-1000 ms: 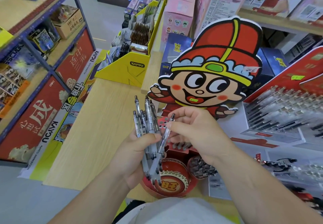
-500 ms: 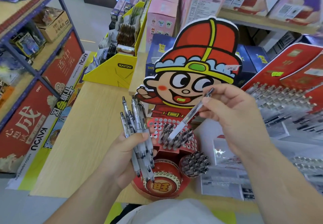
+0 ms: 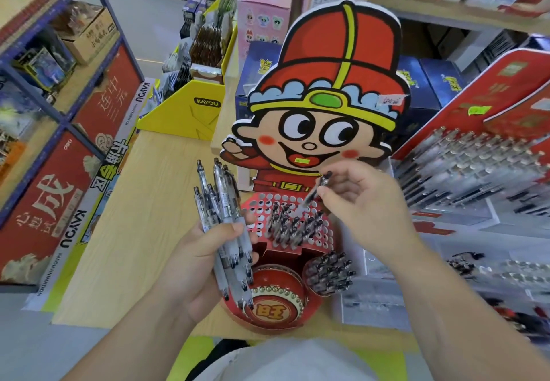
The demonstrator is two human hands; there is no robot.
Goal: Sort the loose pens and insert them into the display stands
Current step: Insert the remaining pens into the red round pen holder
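Head view

Surface: pale wooden bench (image 3: 143, 232) in a shop aisle, grey floor (image 3: 23, 336) beyond its near left corner.

Room: blue-framed shelving (image 3: 59, 107) with red banners to the left; pink boxes (image 3: 265, 11) stacked behind; yellow card box (image 3: 190, 113) standing at the bench's far edge.

Stand: cartoon-figure display stand (image 3: 327, 83) upright toward the bench's near right. Red hole panel (image 3: 285, 197) sloping at its foot, red drum (image 3: 276, 297) at the near edge, round tub of pens (image 3: 327, 273) just right of the drum.

Edges and free space: bare wood along the whole left side of the bench, from the yellow box to the near edge. Right side crowded by a sloping red rack of pens (image 3: 476, 157); whether it touches the stand, cannot tell.

Left hand (image 3: 202, 264): fingers and thumb wrapped round a bundle of pens (image 3: 221, 202), tips pointing down over the drum, caps rising above the knuckles.

Right hand (image 3: 366, 208): thumb and fingertips pinching the upper end of a single pen (image 3: 314, 194), tilted, tip lowered to the hole panel's right part.

Filled holes: cluster of seated pens (image 3: 285, 226) mid-panel, just below and left of the single pen's tip; empty holes around them.
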